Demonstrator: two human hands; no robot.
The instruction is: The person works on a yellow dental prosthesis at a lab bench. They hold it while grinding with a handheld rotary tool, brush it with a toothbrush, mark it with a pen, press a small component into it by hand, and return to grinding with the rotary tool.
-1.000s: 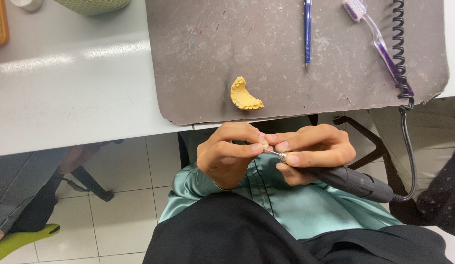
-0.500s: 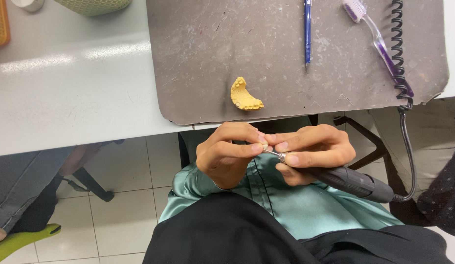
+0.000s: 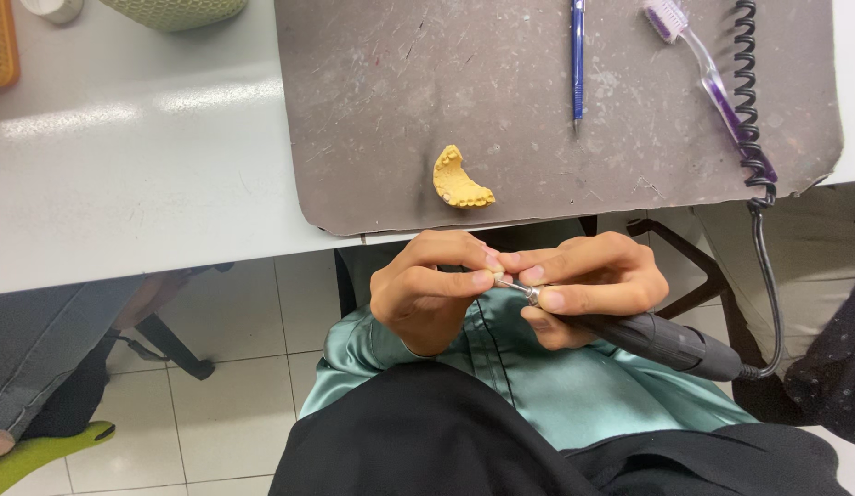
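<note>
Two hands work on a tiny piece.
The left hand (image 3: 427,294) pinches a small white piece (image 3: 497,276); the right hand (image 3: 588,285) grips a black tool (image 3: 666,342) touching it.

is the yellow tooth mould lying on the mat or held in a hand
Lying on the mat: the yellow tooth mould rests on the brown mat, apart from both hands, which work below the table edge.

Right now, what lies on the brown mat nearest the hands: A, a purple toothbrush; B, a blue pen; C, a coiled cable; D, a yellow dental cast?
D: the yellow dental cast lies at the brown mat's near edge, just above the hands.
</note>
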